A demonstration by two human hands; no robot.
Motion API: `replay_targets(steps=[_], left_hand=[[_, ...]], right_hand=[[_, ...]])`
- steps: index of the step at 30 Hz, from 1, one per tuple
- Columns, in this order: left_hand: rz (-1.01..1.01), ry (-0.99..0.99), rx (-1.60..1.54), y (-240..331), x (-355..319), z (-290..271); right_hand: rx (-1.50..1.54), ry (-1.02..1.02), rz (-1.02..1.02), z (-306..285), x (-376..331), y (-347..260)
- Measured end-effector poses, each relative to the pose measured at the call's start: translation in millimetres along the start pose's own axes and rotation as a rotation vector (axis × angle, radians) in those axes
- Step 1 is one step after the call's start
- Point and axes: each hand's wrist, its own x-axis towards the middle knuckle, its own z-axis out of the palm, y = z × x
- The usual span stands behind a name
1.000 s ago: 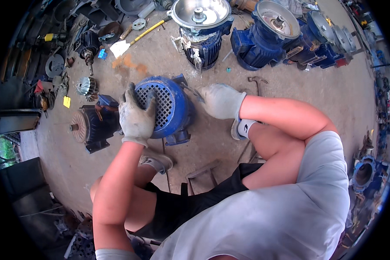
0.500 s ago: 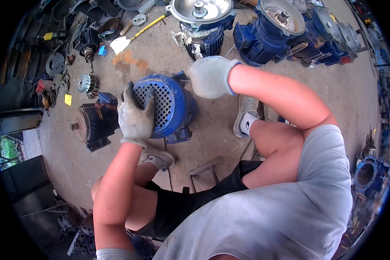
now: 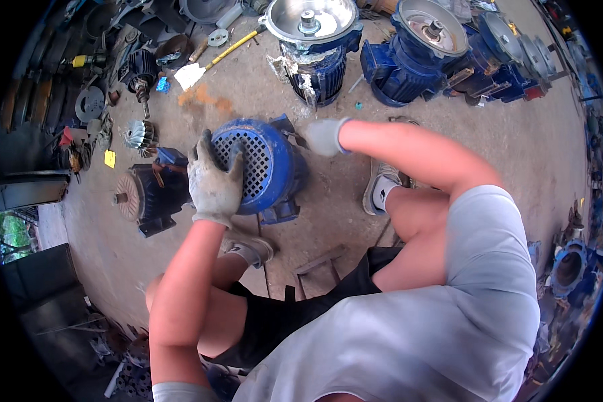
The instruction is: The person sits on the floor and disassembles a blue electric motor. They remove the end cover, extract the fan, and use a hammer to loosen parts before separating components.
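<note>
A blue electric motor (image 3: 275, 167) lies on its side on the concrete floor, its perforated fan cover facing me. My left hand (image 3: 212, 179), in a grey work glove, grips the left rim of that fan cover. My right hand (image 3: 323, 136), also gloved, reaches to the far right side of the motor body; its fingers are blurred and partly hidden behind the housing, so I cannot tell whether it holds anything.
A dark motor (image 3: 151, 194) with a bare rotor end lies left of the blue one. Upright blue motors (image 3: 315, 40) (image 3: 422, 53) stand behind. A small fan (image 3: 137, 134), a yellow-handled tool (image 3: 228, 50) and loose parts lie at the upper left. My feet flank the motor.
My right hand has moved from the floor at the right of the motor, up and leftward, to the motor's far right side. My left hand has stayed on the fan cover.
</note>
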Motion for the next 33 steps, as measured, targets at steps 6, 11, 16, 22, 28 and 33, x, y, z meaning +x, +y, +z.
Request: replay_targets(steps=[6,11,16,22,28,33], left_hand=[[0.003,0.016,0.028,0,-2,1],[0.007,0.002,0.013,3,-1,0],[0.01,0.011,-0.003,2,-1,0],[0.005,0.006,0.011,-3,-4,0],[0.014,0.016,-0.005,0,1,1],[-0.005,0.02,-0.022,0,-1,1]], right_hand=[[-0.284,-0.097,-0.101,-55,28,1],[-0.482,0.139,-0.145,-86,46,13],[-0.603,0.662,-0.364,-111,26,-4],[-0.585,0.411,-0.004,-94,-56,-72],[0.057,0.049,0.105,-26,-72,-34],[0.886,-0.238,0.274,-20,-46,-7]])
